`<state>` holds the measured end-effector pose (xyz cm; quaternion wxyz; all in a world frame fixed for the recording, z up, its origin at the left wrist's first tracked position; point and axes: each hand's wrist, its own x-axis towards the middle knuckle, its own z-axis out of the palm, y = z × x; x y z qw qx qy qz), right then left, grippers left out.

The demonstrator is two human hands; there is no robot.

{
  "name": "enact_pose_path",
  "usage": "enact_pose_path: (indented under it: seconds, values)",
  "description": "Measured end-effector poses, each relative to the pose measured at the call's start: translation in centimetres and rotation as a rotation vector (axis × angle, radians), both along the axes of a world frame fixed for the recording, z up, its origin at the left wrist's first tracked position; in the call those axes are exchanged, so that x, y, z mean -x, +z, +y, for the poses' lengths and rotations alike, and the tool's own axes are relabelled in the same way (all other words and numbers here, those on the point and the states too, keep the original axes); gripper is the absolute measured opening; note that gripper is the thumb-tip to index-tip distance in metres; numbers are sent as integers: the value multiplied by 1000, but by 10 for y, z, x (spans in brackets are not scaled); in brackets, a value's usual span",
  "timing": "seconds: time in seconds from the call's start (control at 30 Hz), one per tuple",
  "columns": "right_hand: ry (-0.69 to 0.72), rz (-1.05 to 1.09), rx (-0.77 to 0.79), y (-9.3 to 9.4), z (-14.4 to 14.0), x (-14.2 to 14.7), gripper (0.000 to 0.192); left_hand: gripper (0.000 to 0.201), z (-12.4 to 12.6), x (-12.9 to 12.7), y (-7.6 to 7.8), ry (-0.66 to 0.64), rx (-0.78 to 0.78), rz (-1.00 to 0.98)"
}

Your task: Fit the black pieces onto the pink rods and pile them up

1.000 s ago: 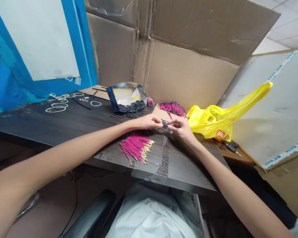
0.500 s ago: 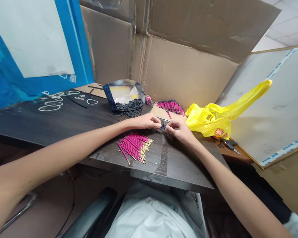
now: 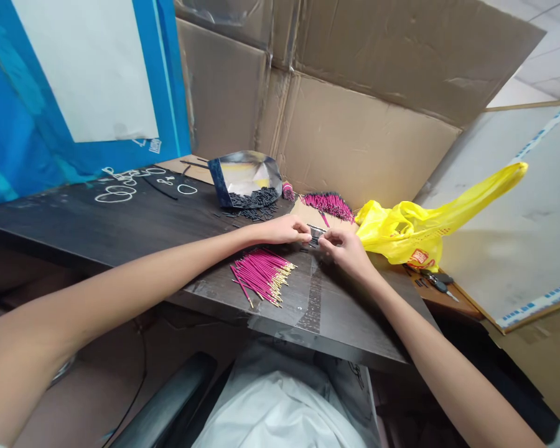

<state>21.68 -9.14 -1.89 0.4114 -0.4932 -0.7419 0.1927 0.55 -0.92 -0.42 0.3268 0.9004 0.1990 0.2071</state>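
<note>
Since half a second ago the hands have barely shifted on the desk; both stay pinched together over the same small cluster of black pieces, and only the view has swung a little to one side. At about 10 o'clock from the hands, white loops [image 3: 116, 194] lie on the dark desk [image 3: 98, 230] below a blue board [image 3: 9, 130]. At 11 o'clock an open foil pouch [image 3: 246, 175] lies on its side with short black tubes [image 3: 254, 200] spilling from its mouth. At 7 o'clock, just beside the left wrist, lies a loose pile of pink sticks with gold tips [image 3: 261, 277]. The left hand [image 3: 285, 229] is closed in a pinch, fingertips on the black pieces [image 3: 315, 234] held just above the desk between both hands. The right hand [image 3: 344, 244] is closed the same way, thumb and forefinger gripping the other end of those pieces. At 12 to 1 o'clock a second heap of pink sticks with dark tips [image 3: 331, 204] lies near the cardboard wall [image 3: 354, 137]. At 3 o'clock sits a crumpled yellow plastic bag [image 3: 410, 233], with keys [image 3: 436, 281] beyond it at 4 o'clock.
</note>
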Motion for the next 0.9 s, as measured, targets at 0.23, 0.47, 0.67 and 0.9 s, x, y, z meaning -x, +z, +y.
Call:
enact_pose_path:
  seconds: [0.23, 0.47, 0.67, 0.9]
  values:
    - [97, 297, 181, -3, 6, -2, 39, 32, 1, -1, 1, -21, -27, -23]
    - [122, 572, 321, -3, 7, -5, 37, 34, -5, -3, 4, 18, 96, -8]
    - [108, 644, 340, -3, 7, -3, 36, 31, -7, -5, 5, 49, 221, -41]
    - [66, 618, 343, -8, 10, 0, 41, 28, 0, -6, -2, 61, 225, -101]
